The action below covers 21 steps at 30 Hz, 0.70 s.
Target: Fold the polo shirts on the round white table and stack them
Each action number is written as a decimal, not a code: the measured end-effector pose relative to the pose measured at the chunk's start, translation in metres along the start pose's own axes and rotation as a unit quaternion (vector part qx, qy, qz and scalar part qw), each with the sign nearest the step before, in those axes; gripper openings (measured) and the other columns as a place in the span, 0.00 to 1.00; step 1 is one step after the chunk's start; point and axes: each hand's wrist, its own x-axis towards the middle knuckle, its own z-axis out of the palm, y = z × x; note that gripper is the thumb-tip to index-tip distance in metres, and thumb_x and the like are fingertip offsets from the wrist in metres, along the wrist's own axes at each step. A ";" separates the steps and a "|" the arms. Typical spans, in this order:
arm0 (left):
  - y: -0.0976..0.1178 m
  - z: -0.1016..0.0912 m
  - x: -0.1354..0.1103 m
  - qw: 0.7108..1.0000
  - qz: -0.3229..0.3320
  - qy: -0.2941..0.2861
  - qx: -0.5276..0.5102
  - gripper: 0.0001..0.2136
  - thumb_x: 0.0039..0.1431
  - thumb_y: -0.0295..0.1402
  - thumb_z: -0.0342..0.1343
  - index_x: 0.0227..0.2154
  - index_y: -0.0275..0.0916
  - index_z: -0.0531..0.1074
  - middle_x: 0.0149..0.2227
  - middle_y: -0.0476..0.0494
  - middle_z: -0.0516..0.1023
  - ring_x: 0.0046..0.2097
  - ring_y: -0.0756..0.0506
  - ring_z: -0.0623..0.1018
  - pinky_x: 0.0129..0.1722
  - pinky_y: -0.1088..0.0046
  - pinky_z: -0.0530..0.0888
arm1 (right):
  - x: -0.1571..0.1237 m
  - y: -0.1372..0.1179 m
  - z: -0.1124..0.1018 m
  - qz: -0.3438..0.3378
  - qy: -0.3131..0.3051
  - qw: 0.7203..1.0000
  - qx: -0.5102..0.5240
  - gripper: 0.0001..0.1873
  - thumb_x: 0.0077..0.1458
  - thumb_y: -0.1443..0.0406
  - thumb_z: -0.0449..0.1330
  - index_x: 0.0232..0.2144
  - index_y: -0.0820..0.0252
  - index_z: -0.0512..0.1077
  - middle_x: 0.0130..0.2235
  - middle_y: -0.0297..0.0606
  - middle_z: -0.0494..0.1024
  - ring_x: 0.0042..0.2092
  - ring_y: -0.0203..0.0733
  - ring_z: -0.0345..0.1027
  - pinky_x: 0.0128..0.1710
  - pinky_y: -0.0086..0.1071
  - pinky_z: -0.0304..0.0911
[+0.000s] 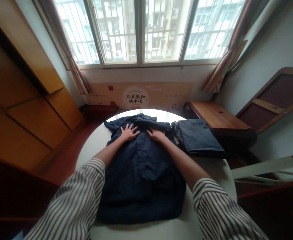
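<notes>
Wooden cabinet (28, 110) along the far left. Round white table (91, 146) at centre, carrying the cloth items.

Left hand (129, 132), in a striped sleeve (71, 203), lies flat on the upper chest of a navy shirt (141, 173). Fingers (130, 127) spread apart, pressing on the cloth, not clamped. The shirt lies face up on the table, placket running down its middle, collar end away from the person.

Right hand (157, 135), in a striped sleeve (221, 213), lies flat on the same shirt, just below a rolled dark fold (151, 125). Its fingers are slightly apart, also not clamped.

Folded dark garment (198, 137) on the table, just beside the shirt. Wooden bench (218, 115) beyond it, under the window (138, 30).
</notes>
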 end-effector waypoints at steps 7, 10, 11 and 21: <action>-0.002 0.002 0.025 1.000 0.011 0.011 0.008 0.31 0.65 0.59 0.35 0.68 0.60 0.50 0.73 0.46 0.42 0.72 0.27 0.43 0.60 0.26 0.43 | -0.001 0.003 0.002 -0.009 -0.034 0.999 0.000 0.20 0.64 0.58 0.60 0.54 0.61 0.69 0.54 0.43 0.72 0.50 0.47 0.71 0.48 0.46 0.70; -0.003 0.003 0.025 1.000 0.014 0.013 0.007 0.31 0.65 0.59 0.35 0.68 0.60 0.49 0.73 0.46 0.42 0.71 0.27 0.44 0.60 0.26 0.43 | -0.026 0.000 0.011 -0.015 -0.061 0.998 0.000 0.23 0.64 0.56 0.59 0.58 0.59 0.67 0.59 0.46 0.69 0.56 0.52 0.67 0.54 0.52 0.66; -0.004 0.004 0.025 1.000 0.017 0.013 0.007 0.31 0.65 0.59 0.35 0.68 0.60 0.49 0.73 0.46 0.43 0.71 0.26 0.44 0.60 0.26 0.43 | -0.039 -0.001 0.014 -0.021 -0.073 0.997 0.001 0.26 0.64 0.54 0.58 0.61 0.58 0.66 0.62 0.49 0.66 0.60 0.56 0.63 0.57 0.56 0.61; 0.011 -0.005 -0.001 0.993 0.029 0.108 -0.020 0.25 0.70 0.46 0.41 0.66 0.50 0.60 0.69 0.42 0.58 0.70 0.29 0.50 0.65 0.39 0.51 | -0.224 -0.011 -0.017 -0.108 -0.158 0.976 0.104 0.45 0.57 0.41 0.57 0.69 0.51 0.54 0.70 0.49 0.53 0.71 0.65 0.40 0.64 0.67 0.44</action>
